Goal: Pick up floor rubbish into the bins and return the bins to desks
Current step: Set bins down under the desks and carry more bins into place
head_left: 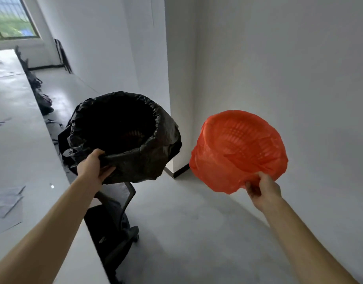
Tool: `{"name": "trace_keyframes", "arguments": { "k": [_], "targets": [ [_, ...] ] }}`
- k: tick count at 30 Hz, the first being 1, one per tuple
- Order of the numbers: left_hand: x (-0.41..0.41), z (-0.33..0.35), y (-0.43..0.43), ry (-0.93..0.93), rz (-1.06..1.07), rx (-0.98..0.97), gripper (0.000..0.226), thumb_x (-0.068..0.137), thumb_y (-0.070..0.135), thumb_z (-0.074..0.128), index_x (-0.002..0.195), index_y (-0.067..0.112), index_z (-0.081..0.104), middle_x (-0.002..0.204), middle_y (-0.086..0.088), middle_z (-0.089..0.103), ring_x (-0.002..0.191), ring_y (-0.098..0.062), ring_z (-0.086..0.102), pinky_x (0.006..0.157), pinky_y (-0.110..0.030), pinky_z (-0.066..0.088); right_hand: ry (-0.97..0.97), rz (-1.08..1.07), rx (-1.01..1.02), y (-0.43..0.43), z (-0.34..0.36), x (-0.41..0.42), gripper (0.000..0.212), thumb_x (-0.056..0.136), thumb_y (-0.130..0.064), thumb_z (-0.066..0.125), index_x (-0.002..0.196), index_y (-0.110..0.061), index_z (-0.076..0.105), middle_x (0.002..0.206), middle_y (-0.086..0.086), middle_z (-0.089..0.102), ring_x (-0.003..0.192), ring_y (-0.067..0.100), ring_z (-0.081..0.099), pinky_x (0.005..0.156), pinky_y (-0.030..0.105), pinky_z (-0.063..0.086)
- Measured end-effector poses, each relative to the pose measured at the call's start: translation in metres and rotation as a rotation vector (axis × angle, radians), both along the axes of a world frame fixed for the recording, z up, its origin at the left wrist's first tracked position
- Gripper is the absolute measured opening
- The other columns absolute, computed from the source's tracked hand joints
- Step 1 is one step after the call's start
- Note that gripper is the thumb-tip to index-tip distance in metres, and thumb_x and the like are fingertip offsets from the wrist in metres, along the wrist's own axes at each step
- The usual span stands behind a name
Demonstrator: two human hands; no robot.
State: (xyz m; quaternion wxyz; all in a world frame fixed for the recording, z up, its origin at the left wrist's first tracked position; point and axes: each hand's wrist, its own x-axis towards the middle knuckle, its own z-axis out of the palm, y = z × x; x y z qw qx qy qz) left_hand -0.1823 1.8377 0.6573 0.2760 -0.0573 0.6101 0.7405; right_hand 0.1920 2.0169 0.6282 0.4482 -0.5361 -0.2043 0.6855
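Head: hands (92, 167) (264, 188) outstretched, gripping black bin (139, 162), red bin (238, 144)

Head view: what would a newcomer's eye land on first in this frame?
The bright orange-lined bin, held up at right by the right hand pinching its rim, stands out against the white wall. At centre-left, the left hand grips the rim of a black-lined bin, above a dark office chair beside the long white desk.

Left hand (92, 167), right hand (262, 187): both bare. Left forearm (53, 222), right forearm (299, 232): bare too, long and slim, uncovered as far up as the view reaches.
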Motion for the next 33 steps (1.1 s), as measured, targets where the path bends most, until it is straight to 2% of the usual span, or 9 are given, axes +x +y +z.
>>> {"name": "trace_keyframes", "arguments": {
  "k": [4, 9, 12, 15, 19, 23, 27, 30, 33],
  "targets": [
    [-0.05, -0.007, 0.033, 0.033, 0.12, 0.016, 0.014, 0.088, 0.021, 0.065, 0.091, 0.01, 0.057, 0.092, -0.009, 0.064, 0.085, -0.022, 0.068, 0.063, -0.032, 0.057, -0.018, 0.104, -0.002, 0.072, -0.011, -0.058, 0.011, 0.085, -0.003, 0.058, 0.095, -0.007, 0.062, 0.097, 0.016, 0.065, 0.094, 0.03, 0.064, 0.046, 0.02, 0.055],
    [-0.125, -0.026, 0.078, 0.05, 0.223, -0.011, 0.028, 0.086, 0.02, 0.067, 0.107, 0.005, 0.058, 0.1, -0.012, 0.065, 0.091, -0.023, 0.069, 0.067, -0.032, 0.058, -0.062, 0.256, -0.012, 0.152, -0.022, -0.148, 0.005, 0.087, -0.002, 0.058, 0.087, -0.006, 0.06, 0.085, 0.011, 0.061, 0.074, 0.02, 0.06, 0.041, 0.018, 0.053],
    [-0.181, -0.033, 0.119, 0.045, 0.268, -0.055, 0.02, 0.087, 0.02, 0.067, 0.098, 0.006, 0.057, 0.096, -0.011, 0.063, 0.094, -0.024, 0.066, 0.066, -0.032, 0.057, -0.076, 0.347, -0.022, 0.206, -0.024, -0.213, 0.005, 0.085, -0.001, 0.059, 0.089, -0.004, 0.061, 0.084, 0.013, 0.061, 0.073, 0.021, 0.06, 0.041, 0.02, 0.053],
    [-0.221, -0.042, 0.149, 0.022, 0.32, -0.114, 0.026, 0.086, 0.018, 0.068, 0.102, 0.002, 0.056, 0.108, -0.015, 0.061, 0.096, -0.025, 0.065, 0.067, -0.032, 0.058, -0.071, 0.422, -0.009, 0.251, -0.02, -0.268, 0.006, 0.087, -0.003, 0.06, 0.092, -0.006, 0.061, 0.084, 0.013, 0.061, 0.074, 0.021, 0.061, 0.043, 0.021, 0.053],
    [-0.268, -0.054, 0.19, -0.016, 0.35, -0.216, 0.032, 0.086, 0.017, 0.068, 0.112, 0.0, 0.057, 0.11, -0.015, 0.059, 0.095, -0.024, 0.064, 0.068, -0.032, 0.057, -0.123, 0.521, 0.021, 0.312, -0.025, -0.347, 0.005, 0.089, -0.005, 0.059, 0.092, -0.008, 0.062, 0.086, 0.01, 0.063, 0.076, 0.019, 0.061, 0.044, 0.02, 0.054],
    [-0.312, -0.071, 0.22, -0.029, 0.374, -0.334, 0.026, 0.086, 0.016, 0.068, 0.105, 0.002, 0.059, 0.113, -0.017, 0.061, 0.103, -0.028, 0.063, 0.067, -0.034, 0.057, -0.133, 0.586, 0.033, 0.36, -0.041, -0.429, 0.006, 0.088, -0.002, 0.06, 0.088, -0.008, 0.062, 0.082, 0.011, 0.062, 0.074, 0.019, 0.061, 0.042, 0.021, 0.053],
    [-0.361, -0.086, 0.262, -0.003, 0.386, -0.477, 0.027, 0.085, 0.02, 0.069, 0.104, 0.002, 0.062, 0.114, -0.018, 0.062, 0.097, -0.029, 0.063, 0.069, -0.039, 0.059, -0.143, 0.675, 0.058, 0.419, -0.062, -0.52, 0.011, 0.084, 0.001, 0.06, 0.091, -0.006, 0.064, 0.084, 0.012, 0.064, 0.074, 0.023, 0.064, 0.045, 0.025, 0.057],
    [-0.388, -0.09, 0.295, 0.028, 0.44, -0.664, 0.027, 0.084, 0.027, 0.069, 0.101, 0.006, 0.063, 0.105, -0.015, 0.062, 0.093, -0.031, 0.064, 0.07, -0.039, 0.061, -0.185, 0.756, 0.078, 0.458, -0.077, -0.584, 0.021, 0.081, 0.004, 0.058, 0.1, -0.002, 0.067, 0.085, 0.012, 0.066, 0.074, 0.023, 0.065, 0.048, 0.026, 0.058],
    [-0.399, -0.096, 0.321, 0.04, 0.439, -0.783, 0.023, 0.083, 0.032, 0.068, 0.094, 0.012, 0.065, 0.095, -0.008, 0.064, 0.081, -0.026, 0.064, 0.073, -0.042, 0.062, -0.204, 0.835, 0.136, 0.482, -0.087, -0.649, 0.035, 0.082, 0.004, 0.056, 0.114, -0.003, 0.065, 0.094, 0.011, 0.068, 0.083, 0.026, 0.067, 0.066, 0.036, 0.062]
  ]
}}
